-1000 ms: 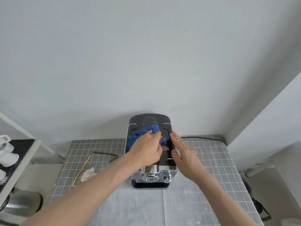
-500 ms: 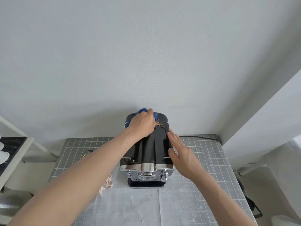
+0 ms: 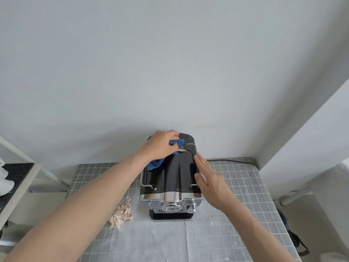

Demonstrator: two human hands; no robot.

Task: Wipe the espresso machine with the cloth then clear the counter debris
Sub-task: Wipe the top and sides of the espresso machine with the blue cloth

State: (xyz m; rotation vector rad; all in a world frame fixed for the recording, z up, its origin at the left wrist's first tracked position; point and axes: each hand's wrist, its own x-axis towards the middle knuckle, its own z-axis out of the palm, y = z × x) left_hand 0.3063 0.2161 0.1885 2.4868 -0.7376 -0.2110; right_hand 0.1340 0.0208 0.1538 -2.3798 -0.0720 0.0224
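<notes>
A black and chrome espresso machine (image 3: 174, 176) stands on the grey tiled counter (image 3: 236, 205), close to the back wall. My left hand (image 3: 160, 146) grips a blue cloth (image 3: 158, 162) on the rear part of the machine's top; most of the cloth is hidden under the hand. My right hand (image 3: 209, 181) lies flat with straight fingers against the top right edge of the machine. A crumpled beige paper scrap (image 3: 121, 215) lies on the counter just left of the machine, beside my left forearm.
A black power cable (image 3: 230, 160) runs along the back of the counter to the right. At the far left a rack with a black mat (image 3: 17, 173) holds white cups (image 3: 4, 184). A white wall corner juts in on the right.
My left hand swept the blue cloth from the middle of the machine's top toward its rear, then slightly back and left. My right hand stayed on the right edge. The view shifted closer.
</notes>
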